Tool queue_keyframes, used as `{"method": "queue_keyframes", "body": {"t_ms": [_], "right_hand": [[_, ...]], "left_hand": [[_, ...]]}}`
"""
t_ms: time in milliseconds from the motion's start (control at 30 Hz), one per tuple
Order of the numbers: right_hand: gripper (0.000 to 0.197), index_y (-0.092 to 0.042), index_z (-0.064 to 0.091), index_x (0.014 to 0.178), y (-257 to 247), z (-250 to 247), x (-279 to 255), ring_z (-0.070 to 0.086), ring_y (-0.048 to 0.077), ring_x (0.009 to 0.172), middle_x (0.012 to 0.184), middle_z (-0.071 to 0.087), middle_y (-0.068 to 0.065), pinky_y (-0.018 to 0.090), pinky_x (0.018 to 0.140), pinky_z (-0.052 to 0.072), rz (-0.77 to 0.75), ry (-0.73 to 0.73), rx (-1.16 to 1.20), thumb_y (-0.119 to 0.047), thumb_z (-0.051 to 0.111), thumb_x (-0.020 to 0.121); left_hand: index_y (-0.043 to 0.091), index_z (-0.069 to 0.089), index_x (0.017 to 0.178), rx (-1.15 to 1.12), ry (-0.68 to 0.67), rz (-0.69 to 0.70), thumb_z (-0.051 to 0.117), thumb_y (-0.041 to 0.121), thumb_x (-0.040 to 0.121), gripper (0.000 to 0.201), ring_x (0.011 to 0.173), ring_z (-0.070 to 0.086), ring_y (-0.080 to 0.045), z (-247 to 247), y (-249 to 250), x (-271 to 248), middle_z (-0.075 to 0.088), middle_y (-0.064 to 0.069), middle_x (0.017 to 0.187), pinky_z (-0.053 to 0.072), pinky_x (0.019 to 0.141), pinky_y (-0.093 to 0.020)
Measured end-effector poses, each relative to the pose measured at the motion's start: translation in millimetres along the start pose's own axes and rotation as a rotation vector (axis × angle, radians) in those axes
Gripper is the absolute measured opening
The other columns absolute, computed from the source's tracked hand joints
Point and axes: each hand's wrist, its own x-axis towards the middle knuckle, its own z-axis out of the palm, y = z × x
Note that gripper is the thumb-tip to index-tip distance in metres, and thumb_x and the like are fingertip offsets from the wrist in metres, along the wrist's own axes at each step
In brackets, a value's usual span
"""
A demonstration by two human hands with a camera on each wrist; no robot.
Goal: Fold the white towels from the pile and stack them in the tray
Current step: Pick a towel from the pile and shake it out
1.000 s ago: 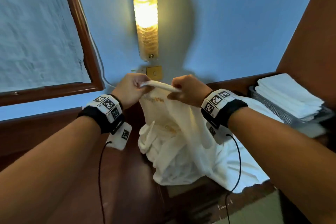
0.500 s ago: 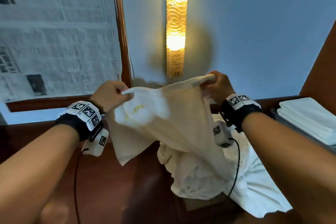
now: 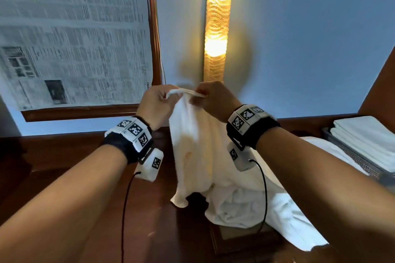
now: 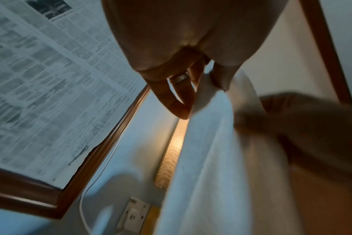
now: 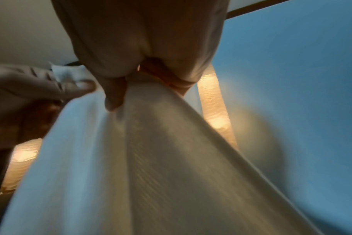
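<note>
Above the dark wooden table [image 3: 64, 177], in front of the wall lamp [image 3: 218, 28], we find both hands raised and nearly touching; the left hand [image 3: 157, 105] pinches the top edge of a white towel [image 3: 192, 151] between thumb and curled fingers [image 4: 177, 101], and the right hand [image 3: 214, 100] grips the same edge just beside it, thumb pressed onto the cloth, as the right wrist view confirms; neither hand is slack. The towel hangs from this shared hold in a loose drape, its lower edge reaching the pile [image 3: 245, 203] of unfolded towels on the table; yellowish marks show on its face.

We judge the following risks. The two grips sit very close together, so the cloth hangs bunched; a fold made from here would likely come out crooked unless the hands find true corners. The hanging end touches the pile and may drag another towel along or off the table edge; part of the pile already overhangs the front. The pinch is light, on a thin edge; a sharp shake could pull it free. The marks may make this towel unfit for the stack; we cannot tell whether they are stains or lamplight.

To the right, the tray [image 3: 352, 156] already carries folded towels [image 3: 367, 136]; a careless placement could skew that stack.
</note>
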Motion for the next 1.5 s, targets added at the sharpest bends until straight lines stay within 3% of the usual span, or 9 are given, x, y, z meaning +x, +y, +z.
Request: {"method": "queue_keyframes", "body": {"t_ms": [167,333,500,633,700,833,967,1200,1500], "right_hand": [[0.022,-0.008,0.072,0.081,68.4,20.9,-42.0,0.060,0.025,0.074,0.076,0.066,0.010,0.027,0.064,0.038,0.240,-0.126,-0.185,-0.021,0.060,0.094],[0.013,-0.015,0.074,0.085,132.3,8.7,-91.0,0.066,0.034,0.087,0.084,0.071,0.012,0.028,0.067,0.040,0.624,0.052,-0.133,-0.013,0.062,0.091],[0.027,-0.008,0.075,0.107,73.9,-4.4,-40.3,0.066,0.030,0.100,0.107,0.074,0.014,0.028,0.083,0.047,0.329,0.297,0.082,-0.007,0.059,0.085],[0.010,-0.008,0.075,0.082,25.0,-7.9,-7.5,0.062,0.023,0.071,0.076,0.072,0.009,0.031,0.064,0.043,-0.035,0.270,0.000,-0.017,0.070,0.084],[0.017,-0.008,0.071,0.073,30.2,-15.2,-6.0,0.051,0.020,0.061,0.062,0.061,0.006,0.029,0.059,0.035,-0.030,0.306,-0.019,-0.021,0.074,0.083],[0.031,-0.007,0.064,0.068,56.0,-22.5,-18.2,0.042,0.018,0.056,0.059,0.055,0.002,0.029,0.057,0.035,-0.058,0.394,-0.026,-0.033,0.072,0.084],[0.029,-0.008,0.057,0.069,105.0,-13.9,-48.5,0.046,0.024,0.056,0.061,0.056,0.006,0.025,0.059,0.027,-0.033,0.315,-0.124,-0.025,0.070,0.088],[0.015,-0.015,0.072,0.088,233.2,-33.0,-96.6,0.065,0.034,0.087,0.086,0.071,0.010,0.034,0.074,0.047,0.551,0.137,-0.049,-0.022,0.061,0.095],[0.015,-0.014,0.077,0.085,147.8,-75.0,-23.2,0.067,0.018,0.073,0.078,0.074,0.003,0.030,0.071,0.053,-0.027,0.363,0.128,-0.023,0.064,0.087]], "left_hand": [[0.009,0.073,0.089,0.066,0.067,-0.002,0.058,0.013,0.101,0.020,0.048,0.050,-0.005,-39.5,10.7,3.9,0.060,0.011,0.052,0.041,0.052,-0.021],[-0.009,0.067,0.083,0.036,0.094,-0.002,0.056,0.020,0.104,0.037,0.066,0.059,-0.050,-75.5,-8.1,-4.5,0.063,-0.036,0.074,0.048,0.059,-0.040],[0.031,0.079,0.101,-0.142,-0.148,-0.044,0.062,0.050,0.095,0.026,0.100,0.069,-0.030,-27.9,-9.1,-0.5,0.074,-0.014,0.112,0.050,0.086,-0.046],[0.002,0.070,0.097,-0.128,-0.210,-0.003,0.050,0.063,0.094,0.063,0.078,0.058,-0.018,33.1,-3.8,12.7,0.066,-0.026,0.085,0.040,0.074,-0.035],[-0.001,0.067,0.098,-0.143,-0.149,-0.007,0.046,0.056,0.097,0.061,0.072,0.054,-0.021,53.8,-2.7,18.1,0.062,-0.028,0.081,0.037,0.070,-0.035],[0.030,0.065,0.089,-0.137,-0.113,0.027,0.043,0.031,0.106,0.028,0.075,0.057,-0.001,78.6,6.6,27.5,0.064,0.014,0.077,0.041,0.073,-0.026],[0.028,0.057,0.079,-0.095,-0.078,0.030,0.038,0.029,0.110,0.036,0.072,0.056,-0.005,90.8,11.0,44.5,0.060,0.008,0.076,0.041,0.072,-0.028],[0.024,0.058,0.076,-0.204,-0.129,-0.080,0.041,0.027,0.110,0.038,0.065,0.054,-0.005,107.1,11.5,59.6,0.060,0.017,0.065,0.041,0.069,-0.029],[0.027,0.057,0.072,-0.249,-0.073,-0.052,0.046,0.023,0.108,0.038,0.058,0.051,0.006,183.3,30.8,55.5,0.060,0.022,0.059,0.038,0.060,-0.015]]}}
